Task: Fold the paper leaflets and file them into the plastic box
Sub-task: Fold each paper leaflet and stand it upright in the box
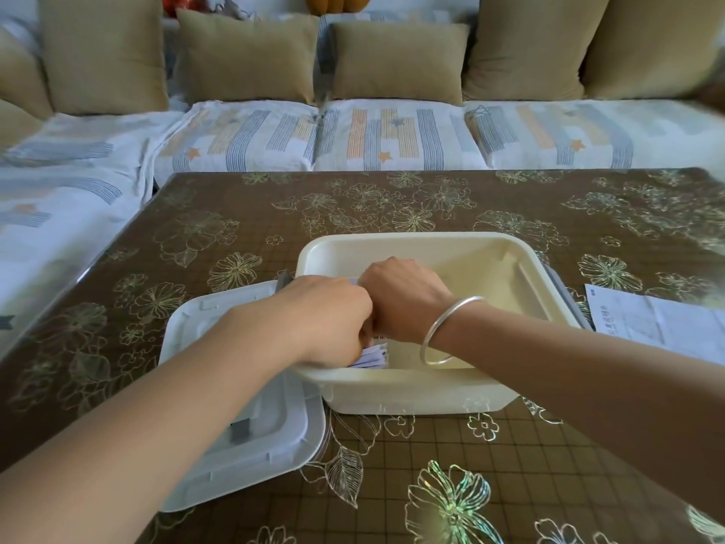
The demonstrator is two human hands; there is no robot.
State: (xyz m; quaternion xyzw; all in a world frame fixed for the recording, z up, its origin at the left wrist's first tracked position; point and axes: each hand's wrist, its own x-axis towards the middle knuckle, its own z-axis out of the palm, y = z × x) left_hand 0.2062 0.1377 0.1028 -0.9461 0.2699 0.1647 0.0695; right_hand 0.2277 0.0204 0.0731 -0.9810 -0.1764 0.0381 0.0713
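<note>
A cream plastic box [506, 253] stands open on the table in front of me. Both my hands reach down into its left side. My left hand [329, 316] has its fingers curled down over folded white leaflets [372, 357], whose edges show at the box's near left corner. My right hand [404, 298], with a silver bangle on the wrist, lies right beside the left one, knuckles up, its fingers hidden inside the box on the same leaflets. An unfolded leaflet [659, 320] lies flat on the table to the right of the box.
The box's white lid [251, 449] lies on the table at the left, partly under my left forearm. The table [431, 484] wears a brown cloth with shiny flowers. Behind it runs a sofa [392, 139] with tan cushions.
</note>
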